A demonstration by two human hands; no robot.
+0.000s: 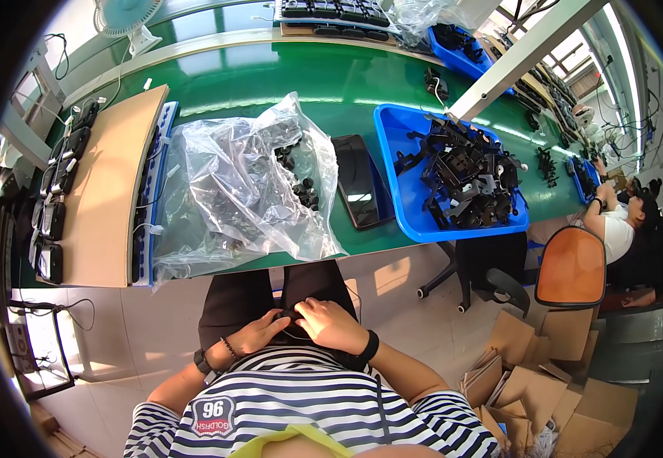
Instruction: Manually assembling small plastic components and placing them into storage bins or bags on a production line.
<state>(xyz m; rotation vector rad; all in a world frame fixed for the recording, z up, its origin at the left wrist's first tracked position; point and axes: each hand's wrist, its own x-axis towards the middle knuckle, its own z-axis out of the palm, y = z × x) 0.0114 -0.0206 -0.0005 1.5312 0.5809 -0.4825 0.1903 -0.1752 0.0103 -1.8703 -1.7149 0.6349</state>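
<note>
Over my lap, just in front of the green workbench, both hands meet around a small black part, mostly hidden by the fingers. My left hand is closed on its left side, thumb pointing inward. From the other side my right hand grips it with bent fingers. A thin pale wire runs below the fingers. On the bench ahead lies a clear plastic bag with small black pieces in it. Right of the bag is a dark tablet-like device.
A blue bin heaped with black plastic parts stands right on the green bench. Cardboard and a row of black units lie left. Flattened boxes, an orange-backed chair and a seated person are right.
</note>
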